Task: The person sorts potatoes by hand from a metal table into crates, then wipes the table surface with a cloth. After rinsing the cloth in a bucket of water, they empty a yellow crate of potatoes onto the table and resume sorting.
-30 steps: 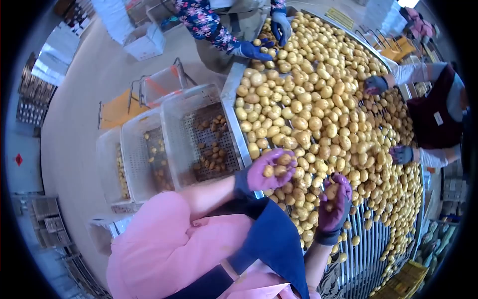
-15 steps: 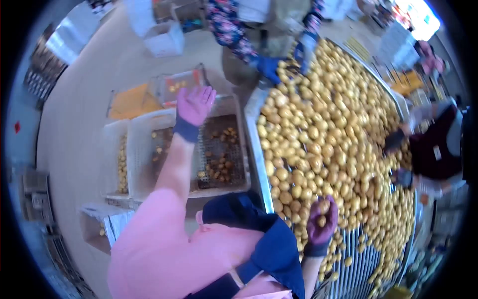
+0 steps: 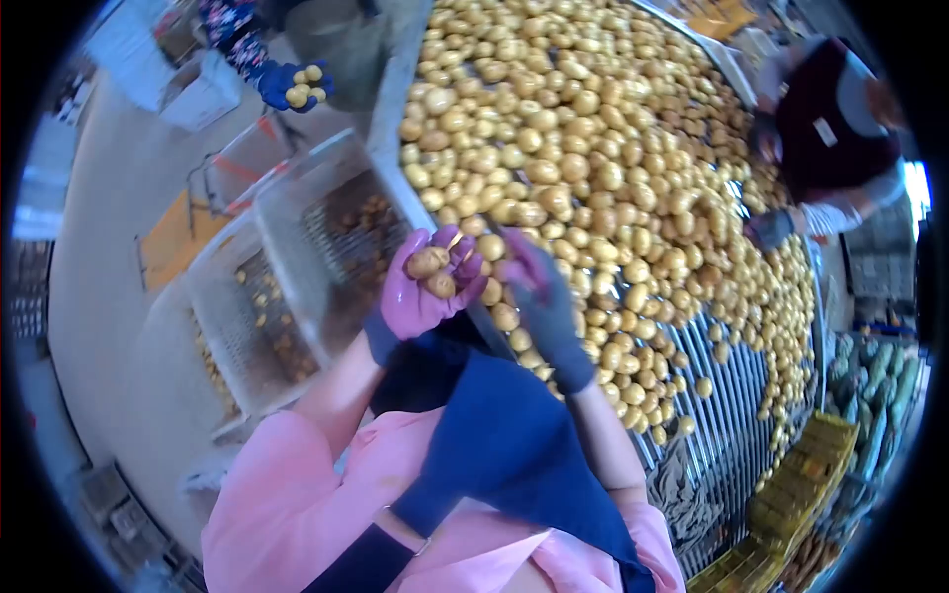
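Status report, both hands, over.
Left hand cupped around small potatoes, at the table edge. Right hand palm down over the potato pile, grip hidden. Co-worker's blue glove far off.

Before you, the roller table (image 3: pixel 730 400) carries yellow potatoes (image 3: pixel 554 148), heaped thick across its far and middle parts. At your near right they thin out, scattered on bare metal bars.

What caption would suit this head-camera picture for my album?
Pink-gloved left hand cups small potatoes, right hand beside it over the potato-heaped roller table.
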Demonstrator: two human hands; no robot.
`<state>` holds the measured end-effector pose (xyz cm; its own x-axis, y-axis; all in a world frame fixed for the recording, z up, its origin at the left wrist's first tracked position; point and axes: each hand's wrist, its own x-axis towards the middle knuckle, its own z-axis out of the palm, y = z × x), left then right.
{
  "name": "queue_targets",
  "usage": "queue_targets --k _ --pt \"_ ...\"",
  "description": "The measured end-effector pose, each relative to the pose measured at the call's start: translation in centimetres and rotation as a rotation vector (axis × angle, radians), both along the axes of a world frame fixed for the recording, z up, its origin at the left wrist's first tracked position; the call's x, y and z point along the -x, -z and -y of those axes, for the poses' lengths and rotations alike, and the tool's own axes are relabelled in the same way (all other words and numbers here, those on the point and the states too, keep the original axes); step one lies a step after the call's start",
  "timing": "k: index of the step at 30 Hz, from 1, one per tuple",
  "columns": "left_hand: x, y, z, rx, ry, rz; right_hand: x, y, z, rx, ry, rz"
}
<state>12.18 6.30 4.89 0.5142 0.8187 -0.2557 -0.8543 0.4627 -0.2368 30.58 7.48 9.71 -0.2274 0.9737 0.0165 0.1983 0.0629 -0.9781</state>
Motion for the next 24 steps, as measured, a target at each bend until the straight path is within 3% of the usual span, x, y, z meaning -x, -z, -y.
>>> queue_targets --k 5,11,14,19,20,23,24 --pt "3.2 1.3 0.0 -0.097 -0.095 -0.028 -6.7 0.5 1.1 0.455 0.283 -0.162" --pt "4.9 1.4 0.2 -0.225 -0.136 -0.125 -10.2 3.7 3.9 0.401 0.418 -0.256" --pt "5.9 1.7 0.5 -0.164 -0.14 -0.199 -10.6 4.1 4.6 0.412 0.457 -0.266" --pt "7.4 4.6 1.2 -0.003 -0.217 -0.092 -11.0 4.0 5.3 0.408 0.514 -0.25" --pt "7.3 4.5 1.4 0.113 -0.25 -0.208 -11.2 4.4 5.3 0.402 0.519 -0.259" --pt "9.9 10.0 1.5 0.398 -0.314 -0.221 -11.8 5.1 5.2 0.382 0.496 -0.249" --pt "12.5 13.2 0.7 0.384 -0.336 -0.235 -11.7 4.7 5.1 0.36 0.476 -0.236"
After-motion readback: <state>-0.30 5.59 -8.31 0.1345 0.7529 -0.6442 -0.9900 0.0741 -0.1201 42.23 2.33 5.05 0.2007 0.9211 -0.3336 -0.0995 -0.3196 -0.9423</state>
